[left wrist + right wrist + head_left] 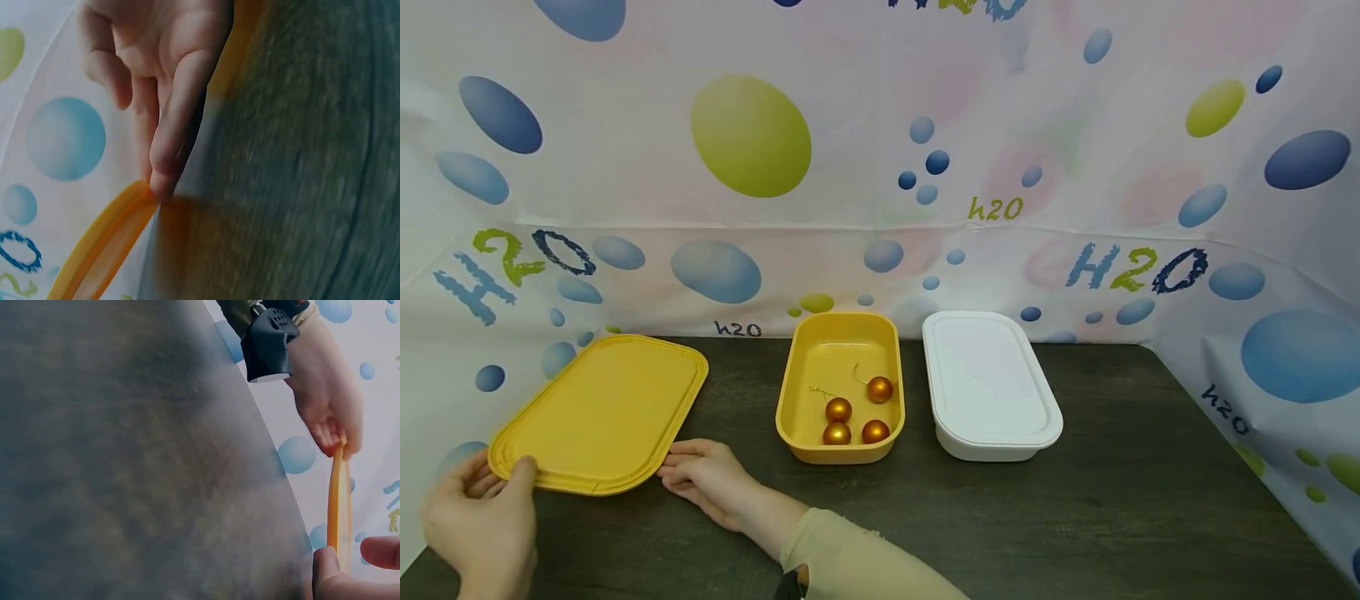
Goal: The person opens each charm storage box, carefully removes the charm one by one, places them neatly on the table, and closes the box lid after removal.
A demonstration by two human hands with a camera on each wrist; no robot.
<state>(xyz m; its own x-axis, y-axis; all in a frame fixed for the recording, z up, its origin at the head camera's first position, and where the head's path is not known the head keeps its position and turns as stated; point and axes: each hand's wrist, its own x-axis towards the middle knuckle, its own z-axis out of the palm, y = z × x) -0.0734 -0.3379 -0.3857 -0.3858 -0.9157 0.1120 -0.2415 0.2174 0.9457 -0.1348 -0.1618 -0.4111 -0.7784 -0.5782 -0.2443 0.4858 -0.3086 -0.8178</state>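
A yellow lid [613, 408] is tilted at the left of the table, its far end up by the wall covering. My left hand [482, 521] pinches its near left corner, thumb on top and fingers beneath. At the near right edge of the lid, my right hand [711, 483] holds the rim with its fingertips. The left wrist view shows the right hand [162, 81] with its fingertips at the lid's edge [103, 240]. In the right wrist view the left hand [328, 394] grips the far end of the lid [337, 506].
An uncovered yellow container [838, 333] holds several shiny orange-gold balls [880, 389] with thin loops. To its right stands a white container [985, 452] under a white lid [988, 383]. Both rest on a dark wood-grain table [1112, 500], backed by a patterned wall covering [850, 108].
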